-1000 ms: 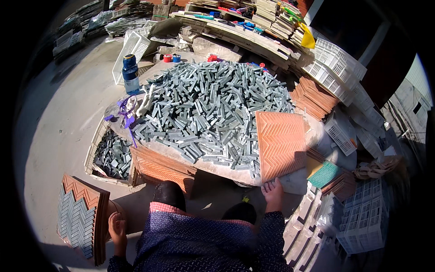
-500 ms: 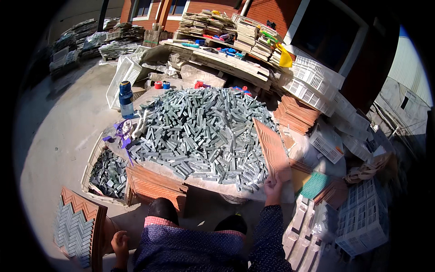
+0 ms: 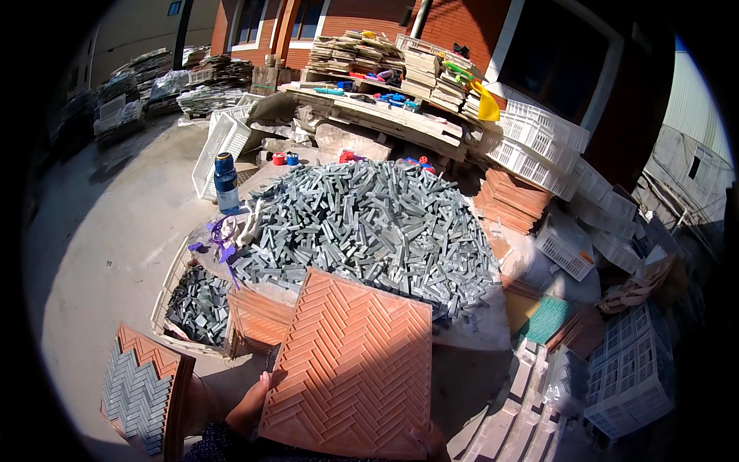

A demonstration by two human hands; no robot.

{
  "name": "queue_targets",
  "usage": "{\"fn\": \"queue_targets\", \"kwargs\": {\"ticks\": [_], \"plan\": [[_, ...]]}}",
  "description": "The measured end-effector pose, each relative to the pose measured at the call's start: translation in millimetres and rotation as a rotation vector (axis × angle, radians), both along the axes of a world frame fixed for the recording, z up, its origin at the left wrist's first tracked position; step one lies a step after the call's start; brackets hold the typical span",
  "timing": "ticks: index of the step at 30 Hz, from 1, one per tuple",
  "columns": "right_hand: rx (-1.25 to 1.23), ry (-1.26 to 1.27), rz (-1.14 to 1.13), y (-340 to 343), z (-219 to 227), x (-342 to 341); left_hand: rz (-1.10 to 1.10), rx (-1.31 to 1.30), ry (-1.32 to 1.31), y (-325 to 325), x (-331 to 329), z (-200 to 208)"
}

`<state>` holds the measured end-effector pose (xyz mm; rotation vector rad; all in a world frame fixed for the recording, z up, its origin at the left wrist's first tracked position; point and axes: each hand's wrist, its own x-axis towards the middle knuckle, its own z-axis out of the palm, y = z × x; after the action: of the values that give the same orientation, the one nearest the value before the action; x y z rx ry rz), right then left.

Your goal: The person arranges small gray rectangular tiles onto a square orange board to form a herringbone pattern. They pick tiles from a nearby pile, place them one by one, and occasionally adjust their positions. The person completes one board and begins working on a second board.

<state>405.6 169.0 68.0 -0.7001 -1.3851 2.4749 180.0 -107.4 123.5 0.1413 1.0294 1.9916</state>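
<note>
A square orange-brown herringbone mould tray (image 3: 348, 368) is tilted up in front of my body, its slots bare. My left hand (image 3: 250, 402) grips its left edge, thumb on the face and fingers behind. At the lower right corner my right hand (image 3: 431, 440) holds the near edge, mostly in shadow. Beyond the tray lies a big heap of grey-green stone strips (image 3: 369, 223) on a round table. To the lower left leans another mould tray (image 3: 138, 389), partly filled with grey strips in a herringbone pattern.
A crate of dark stone pieces (image 3: 196, 304) stands left of the table, next to stacked orange mould trays (image 3: 258, 319). A blue bottle (image 3: 225, 185) and purple straps (image 3: 223, 239) lie at the heap's left. White plastic crates (image 3: 631, 369) and pale slats (image 3: 512, 400) are at right.
The mould tray has come from the table's right side to in front of my body, its slotted face turned up. My left hand has risen and taken its left edge.
</note>
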Motion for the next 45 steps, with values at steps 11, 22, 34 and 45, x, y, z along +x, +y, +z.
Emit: {"fn": "queue_targets", "kwargs": {"ticks": [11, 22, 34, 45], "plan": [[0.012, -0.217, 0.098, -25, -26, 20, 0.041, -0.160, -0.079, -39, 14, -18], [-0.004, -0.310, 0.011, -27, -35, 17, -0.077, -0.475, -0.043, -26, -21, -60], [-0.016, -0.347, 0.109, -32, -37, 29, 0.007, -0.354, -0.029, -36, -6, -35], [0.019, -0.371, 0.112, -35, -25, 32, -0.005, -0.323, 0.031, -40, -4, -35]]}}
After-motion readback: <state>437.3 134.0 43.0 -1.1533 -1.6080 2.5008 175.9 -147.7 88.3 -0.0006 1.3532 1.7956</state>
